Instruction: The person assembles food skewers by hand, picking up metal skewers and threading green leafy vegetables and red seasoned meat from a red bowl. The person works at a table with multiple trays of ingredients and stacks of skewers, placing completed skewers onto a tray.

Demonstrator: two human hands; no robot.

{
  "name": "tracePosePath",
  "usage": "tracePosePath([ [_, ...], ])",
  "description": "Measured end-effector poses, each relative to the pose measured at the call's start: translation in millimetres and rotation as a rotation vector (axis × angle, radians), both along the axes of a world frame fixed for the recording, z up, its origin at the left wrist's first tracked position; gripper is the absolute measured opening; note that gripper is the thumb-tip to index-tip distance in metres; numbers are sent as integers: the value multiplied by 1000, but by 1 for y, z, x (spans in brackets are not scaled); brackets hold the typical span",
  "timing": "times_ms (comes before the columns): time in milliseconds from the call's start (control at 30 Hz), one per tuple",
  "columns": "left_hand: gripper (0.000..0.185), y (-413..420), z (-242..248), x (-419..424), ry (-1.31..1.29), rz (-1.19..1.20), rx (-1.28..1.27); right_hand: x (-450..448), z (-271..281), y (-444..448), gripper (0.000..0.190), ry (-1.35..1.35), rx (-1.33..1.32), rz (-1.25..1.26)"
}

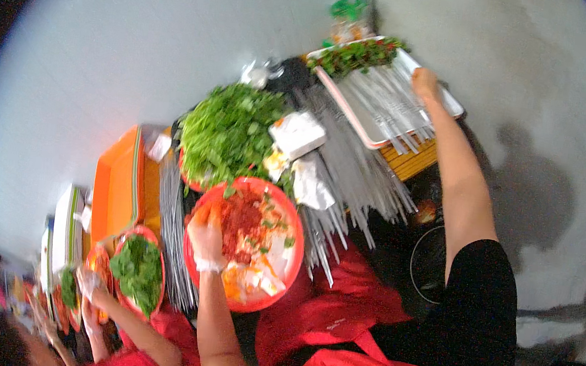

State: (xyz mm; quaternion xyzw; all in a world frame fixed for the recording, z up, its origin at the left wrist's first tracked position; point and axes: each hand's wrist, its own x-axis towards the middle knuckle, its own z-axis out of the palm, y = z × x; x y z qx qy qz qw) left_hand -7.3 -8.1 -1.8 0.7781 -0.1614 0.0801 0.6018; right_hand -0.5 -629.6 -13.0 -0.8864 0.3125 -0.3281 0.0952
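My left hand (208, 238), in a clear plastic glove, is down in a red plastic bowl (297, 248). Its fingers touch a red minced mixture (240, 223); blur hides whether they pinch any of it. White and orange-stained pieces and bits of green leaf lie in the same bowl. Up at the right, my right hand (426, 84) is curled over the side rim of a white tray (353, 106). Metal skewers (389, 102) lie side by side in the tray, their far ends covered with leafy greens (361, 58).
Loose metal skewers (347, 162) fan out beside the bowl, near a white box (297, 133) and crumpled white paper (311, 185). Behind stands a heap of green herbs (231, 132). Leftward are an orange tray (116, 184) and a co-worker's gloved hand (89, 284).
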Motion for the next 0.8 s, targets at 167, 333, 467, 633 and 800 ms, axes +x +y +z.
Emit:
tracePosePath([
  [167,16,-3,26,-20,-25,70,77,-10,20,24,19,137,-89,44],
  [333,14,4,24,-25,-102,37,32,-11,65,98,21,51,-319,71],
  [467,13,3,23,-29,-119,93,81,32,77,187,19,-147,-295,604],
  [633,12,7,16,-29,-157,83,52,72,73,349,17,-138,-110,1099],
  [800,12,14,16,-33,-129,92,-29,99,42,445,24,52,-9,1049],
])
